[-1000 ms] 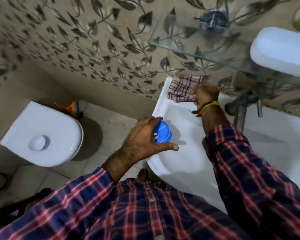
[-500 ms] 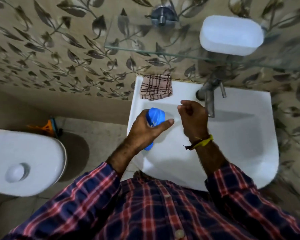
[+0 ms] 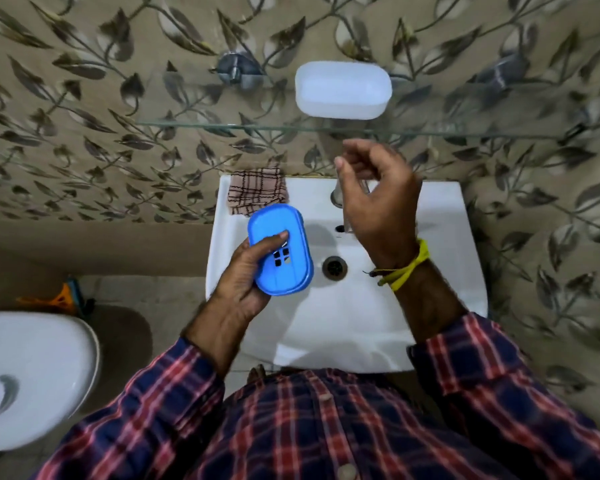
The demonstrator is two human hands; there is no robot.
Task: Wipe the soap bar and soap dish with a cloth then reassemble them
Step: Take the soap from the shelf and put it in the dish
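Holding blue soap dish (image 3: 280,250), left hand (image 3: 243,271); right hand (image 3: 378,199) seemingly empty.

Tap (image 3: 340,202) and glass shelf (image 3: 326,128) crowd basin (image 3: 361,323)

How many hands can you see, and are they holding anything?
2. The left hand holds the blue soap dish over the sink. The right hand is raised near the tap, empty.

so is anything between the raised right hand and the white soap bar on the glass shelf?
Nothing visible. The right hand hangs empty just below the glass shelf; the white soap bar lies on top, uncovered.
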